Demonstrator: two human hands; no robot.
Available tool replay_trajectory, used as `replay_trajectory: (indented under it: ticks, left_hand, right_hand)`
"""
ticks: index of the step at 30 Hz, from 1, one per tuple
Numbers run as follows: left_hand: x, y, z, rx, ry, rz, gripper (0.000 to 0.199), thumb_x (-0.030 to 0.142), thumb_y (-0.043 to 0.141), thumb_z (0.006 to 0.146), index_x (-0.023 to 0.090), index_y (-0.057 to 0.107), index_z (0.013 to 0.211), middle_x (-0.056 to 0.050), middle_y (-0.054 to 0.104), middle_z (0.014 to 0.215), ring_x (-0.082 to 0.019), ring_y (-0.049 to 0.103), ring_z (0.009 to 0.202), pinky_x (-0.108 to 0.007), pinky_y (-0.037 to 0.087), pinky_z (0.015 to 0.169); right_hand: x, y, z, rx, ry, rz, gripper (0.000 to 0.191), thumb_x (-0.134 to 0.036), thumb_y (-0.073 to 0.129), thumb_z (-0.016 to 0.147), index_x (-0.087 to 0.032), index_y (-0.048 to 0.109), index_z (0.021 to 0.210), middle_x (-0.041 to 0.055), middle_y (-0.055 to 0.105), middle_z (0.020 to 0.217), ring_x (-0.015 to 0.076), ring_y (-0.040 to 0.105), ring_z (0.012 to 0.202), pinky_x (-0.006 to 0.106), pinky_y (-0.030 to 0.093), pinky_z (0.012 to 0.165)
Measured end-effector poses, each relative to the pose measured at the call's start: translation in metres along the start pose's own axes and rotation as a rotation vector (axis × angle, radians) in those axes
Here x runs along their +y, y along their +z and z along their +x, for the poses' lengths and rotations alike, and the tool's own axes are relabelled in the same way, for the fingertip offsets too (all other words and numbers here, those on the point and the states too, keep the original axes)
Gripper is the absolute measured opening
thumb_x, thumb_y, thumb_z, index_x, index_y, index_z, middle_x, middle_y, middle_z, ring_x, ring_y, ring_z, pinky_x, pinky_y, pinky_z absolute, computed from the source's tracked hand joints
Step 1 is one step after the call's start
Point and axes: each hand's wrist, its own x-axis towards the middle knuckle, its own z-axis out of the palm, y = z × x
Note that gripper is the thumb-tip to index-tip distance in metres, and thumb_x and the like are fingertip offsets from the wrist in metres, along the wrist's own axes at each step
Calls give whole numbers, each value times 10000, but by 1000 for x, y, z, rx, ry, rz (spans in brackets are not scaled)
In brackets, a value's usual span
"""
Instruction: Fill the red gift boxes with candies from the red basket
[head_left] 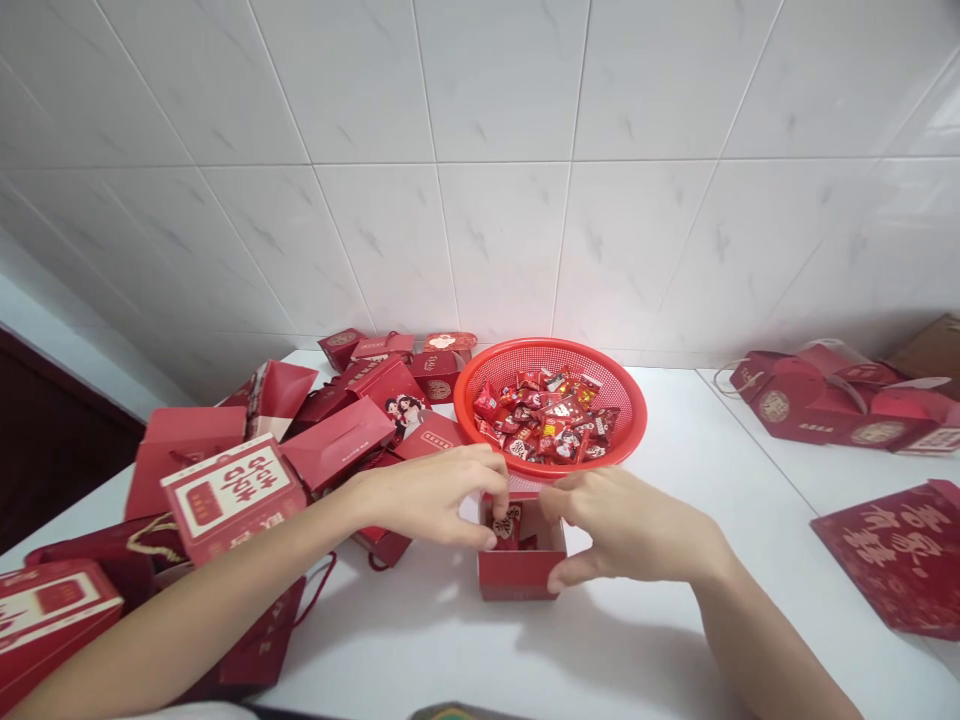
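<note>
A small open-topped red carton box [517, 575] stands on the white table just in front of a red plastic colander basket [551, 350]. Inside the box lies a red-wrapped candy [508, 528], with darker wrappers partly hidden beneath. My left hand [450, 495] reaches over the box's left rim, its thumb and curled fingers closed at the candy's left end. At the right side, my right hand [607, 525] grips the box, thumb by the front corner and fingers over the wall. Several mixed candies [551, 420] fill the basket's bottom.
A heap of red gift boxes [345, 440] crowds the left, some with cord handles. More handled boxes [832, 400] stand at the back right. A dark red box [896, 560] lies near the right edge. A tiled wall [502, 240] closes off the back.
</note>
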Motion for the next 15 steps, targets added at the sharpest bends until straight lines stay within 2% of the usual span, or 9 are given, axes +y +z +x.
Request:
replay_trajectory:
  ticks: [2,5,8,10,12,15]
  left_hand:
    - [-2,6,3,-42,36,-23,120,312,690,854,196,700,829,-23,679,912,-193,604,933,-260,445,817]
    - [-5,13,7,-109,43,-60,153,315,636,894,194,706,831,-18,705,855,-172,614,829,-251,448,738]
    - [-7,17,9,-101,7,-94,149,267,600,899,185,706,835,-19,713,840,-159,624,770,-240,450,696]
    - [-9,17,9,-76,-16,-105,145,258,598,892,179,707,835,-25,717,848,-161,635,774,-238,458,696]
    - [-10,16,7,-77,-29,-112,143,307,658,858,175,712,871,-36,728,899,-172,648,805,-241,474,713]
    - [-14,14,2,-126,-9,-147,336,425,787,745,192,720,977,-44,740,1019,-196,659,887,-260,498,782]
  right_hand:
    - [-4,5,5,-10,69,-88,282,-431,768,813,-179,641,828,31,678,768,180,594,654,269,293,541]
    - [-9,12,12,26,134,-202,216,-337,728,842,-166,595,843,41,671,763,180,584,639,289,211,515]
    - [-12,20,18,74,145,-275,82,-201,633,876,-164,564,901,52,673,807,187,602,685,305,189,519]
    - [-12,27,23,85,140,-311,82,-100,566,870,-165,544,915,58,672,824,190,615,710,310,191,524]
    - [-12,34,29,90,129,-331,143,-45,533,852,-167,525,927,62,668,821,192,623,711,312,194,522]
    - [-12,37,35,119,94,-306,158,-51,507,872,-174,504,972,60,660,837,182,619,682,309,193,507]
